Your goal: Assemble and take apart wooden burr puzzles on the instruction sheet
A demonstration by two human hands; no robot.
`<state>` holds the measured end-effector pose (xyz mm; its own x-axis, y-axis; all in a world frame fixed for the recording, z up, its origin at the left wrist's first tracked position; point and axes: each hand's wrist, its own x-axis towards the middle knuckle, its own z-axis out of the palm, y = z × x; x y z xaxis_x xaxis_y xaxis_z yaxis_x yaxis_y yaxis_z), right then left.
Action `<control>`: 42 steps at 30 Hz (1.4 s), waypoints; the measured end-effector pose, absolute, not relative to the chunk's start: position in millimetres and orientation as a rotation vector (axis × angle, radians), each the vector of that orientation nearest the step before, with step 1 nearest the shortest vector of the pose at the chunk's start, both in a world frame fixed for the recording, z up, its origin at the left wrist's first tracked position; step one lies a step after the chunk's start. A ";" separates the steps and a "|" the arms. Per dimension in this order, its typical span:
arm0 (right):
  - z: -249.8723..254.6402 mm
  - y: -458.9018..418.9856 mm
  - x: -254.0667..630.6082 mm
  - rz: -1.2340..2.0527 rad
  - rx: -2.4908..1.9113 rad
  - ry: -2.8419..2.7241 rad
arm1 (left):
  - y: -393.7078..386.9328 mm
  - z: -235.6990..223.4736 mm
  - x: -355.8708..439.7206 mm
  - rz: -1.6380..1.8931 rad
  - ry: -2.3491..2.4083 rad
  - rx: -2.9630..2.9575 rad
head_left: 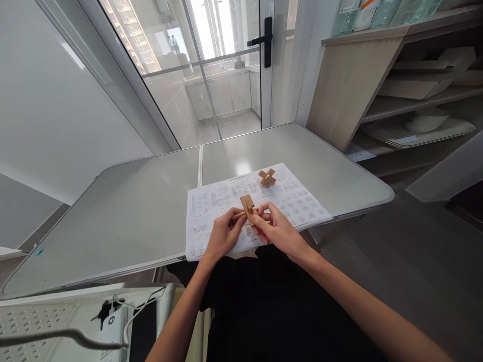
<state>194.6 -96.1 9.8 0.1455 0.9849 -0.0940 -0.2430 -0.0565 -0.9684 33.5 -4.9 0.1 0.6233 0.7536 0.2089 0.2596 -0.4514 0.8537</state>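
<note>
Between my hands, above the front part of a printed sheet, are notched wooden puzzle pieces fitted partly together. One flat piece stands tilted upward with a notch in its side. My left hand pinches a wooden stick-like piece that reaches in from the left. My right hand has its thumb and fingers closed on the same pieces from the right. Fingers hide part of the joint. Farther back on the sheet rests an assembled cross-shaped wooden puzzle, apart from both hands.
The sheet, covered in small line diagrams, lies on a grey folding table. Behind is a glass door with a black handle. Shelves with bottles stand right. A white plastic stool at lower left bears keys, a power bank and cables.
</note>
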 end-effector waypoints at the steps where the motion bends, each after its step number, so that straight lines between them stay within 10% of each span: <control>1: 9.9 -96.8 194.0 1.239 -1.163 -0.890 | -4.7 -0.1 33.5 0.743 0.794 2.004; 42: 10.7 -99.0 202.7 1.109 -1.262 -1.057 | -3.0 -0.7 33.6 0.742 0.787 2.022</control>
